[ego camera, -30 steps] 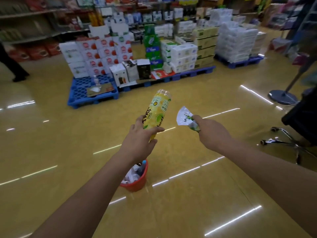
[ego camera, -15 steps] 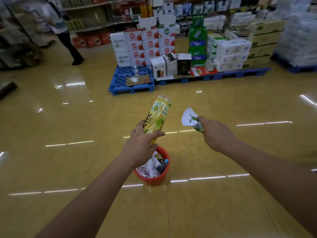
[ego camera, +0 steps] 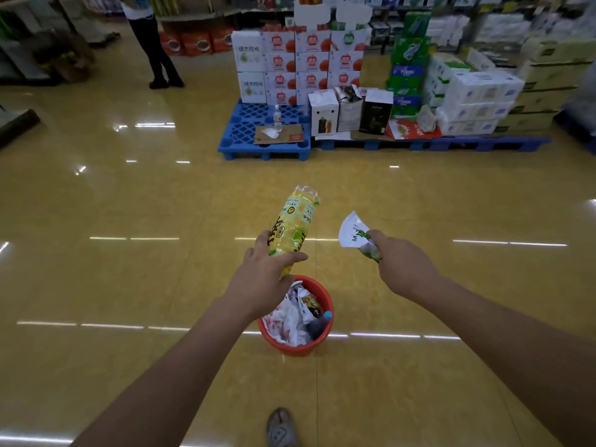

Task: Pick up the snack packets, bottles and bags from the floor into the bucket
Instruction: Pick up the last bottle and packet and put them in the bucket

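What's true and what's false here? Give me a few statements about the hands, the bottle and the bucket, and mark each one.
1. The left hand grips a yellow bottle. True.
2. The right hand holds nothing. False: it pinches a white and green packet.
3. The red bucket already holds wrappers and a dark bottle. True.
4. The bucket stands on a blue pallet. False: it stands on the yellow floor.
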### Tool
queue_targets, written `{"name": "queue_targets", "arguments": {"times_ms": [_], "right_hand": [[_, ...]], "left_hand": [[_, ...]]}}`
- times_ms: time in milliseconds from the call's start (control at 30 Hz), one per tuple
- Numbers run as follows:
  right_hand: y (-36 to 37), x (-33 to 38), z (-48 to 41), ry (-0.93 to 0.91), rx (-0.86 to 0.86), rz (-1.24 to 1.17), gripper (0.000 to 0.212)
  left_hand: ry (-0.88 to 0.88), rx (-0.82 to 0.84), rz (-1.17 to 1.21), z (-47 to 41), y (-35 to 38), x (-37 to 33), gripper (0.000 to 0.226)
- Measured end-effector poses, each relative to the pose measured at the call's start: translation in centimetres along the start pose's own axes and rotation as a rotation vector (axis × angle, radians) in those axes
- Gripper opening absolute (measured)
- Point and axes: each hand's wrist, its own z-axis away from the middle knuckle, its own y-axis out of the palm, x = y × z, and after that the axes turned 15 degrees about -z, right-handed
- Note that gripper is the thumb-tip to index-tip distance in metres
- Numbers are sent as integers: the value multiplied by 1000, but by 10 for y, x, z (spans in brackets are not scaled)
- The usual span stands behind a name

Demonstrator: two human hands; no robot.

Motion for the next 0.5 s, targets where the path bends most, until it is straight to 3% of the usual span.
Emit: {"name": "queue_targets", "arguments": {"times_ms": [500], "right_hand": [[87, 23, -124, 75, 178, 16, 59]], "left_hand": [[-55, 201, 74, -91, 78, 107, 46]]}}
